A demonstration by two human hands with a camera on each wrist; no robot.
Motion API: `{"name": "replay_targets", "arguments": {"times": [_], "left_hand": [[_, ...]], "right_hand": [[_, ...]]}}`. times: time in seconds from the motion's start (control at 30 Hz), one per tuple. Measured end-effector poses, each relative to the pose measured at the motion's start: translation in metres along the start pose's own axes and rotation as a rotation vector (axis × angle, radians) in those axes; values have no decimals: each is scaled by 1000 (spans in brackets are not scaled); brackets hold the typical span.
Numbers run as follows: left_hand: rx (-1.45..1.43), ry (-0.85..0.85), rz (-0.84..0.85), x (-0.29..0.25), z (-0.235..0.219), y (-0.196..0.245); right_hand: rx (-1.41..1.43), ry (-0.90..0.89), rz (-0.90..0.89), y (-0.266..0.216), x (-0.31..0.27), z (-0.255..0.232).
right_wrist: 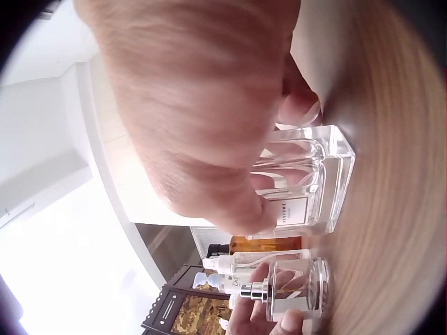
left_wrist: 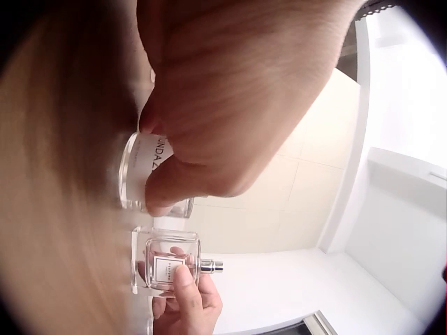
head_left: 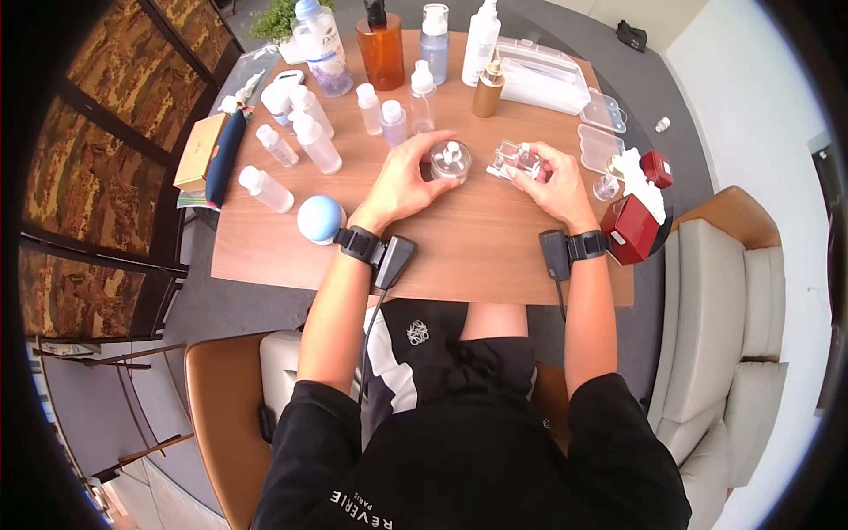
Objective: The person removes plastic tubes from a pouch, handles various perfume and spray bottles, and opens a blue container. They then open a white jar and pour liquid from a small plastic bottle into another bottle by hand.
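Gripping with hands (head_left: 405, 184) (head_left: 561, 184): round bottle (head_left: 453, 162) in left, square bottle (head_left: 511, 161) in right; blue sphere (head_left: 320, 219), red box (head_left: 630, 231) flanking; amber bottle (head_left: 381, 58) beyond.

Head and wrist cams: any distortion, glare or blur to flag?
Head view: fisheye bends the folding screen, corners go black; left wrist: table smears into blur at left, upper right washes out; right wrist: lower left is blown out, but the label on the square bottle is partly readable.
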State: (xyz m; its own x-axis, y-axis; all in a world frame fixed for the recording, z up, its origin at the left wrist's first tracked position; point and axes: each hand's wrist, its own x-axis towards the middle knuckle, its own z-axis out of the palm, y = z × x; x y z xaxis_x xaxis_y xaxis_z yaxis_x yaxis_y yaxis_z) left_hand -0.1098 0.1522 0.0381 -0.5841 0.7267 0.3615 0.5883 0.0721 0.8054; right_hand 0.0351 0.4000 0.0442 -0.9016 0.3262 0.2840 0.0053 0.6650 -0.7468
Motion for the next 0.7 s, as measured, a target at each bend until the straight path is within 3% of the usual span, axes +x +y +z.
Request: {"name": "replay_targets", "arguments": {"times": [0.07,0.2,0.57,0.7], "left_hand": [[61,55,-64,1,3,0],[88,189,-17,1,13,-4],[154,262,49,4,17,-9],[140,259,22,1,18,-5]], "right_hand": [[-44,10,-11,-3,-3,-1],[-7,19,-16,-4,1,7],[18,132,19,11,4,6],[-3,90,62,-1,3,6]]}}
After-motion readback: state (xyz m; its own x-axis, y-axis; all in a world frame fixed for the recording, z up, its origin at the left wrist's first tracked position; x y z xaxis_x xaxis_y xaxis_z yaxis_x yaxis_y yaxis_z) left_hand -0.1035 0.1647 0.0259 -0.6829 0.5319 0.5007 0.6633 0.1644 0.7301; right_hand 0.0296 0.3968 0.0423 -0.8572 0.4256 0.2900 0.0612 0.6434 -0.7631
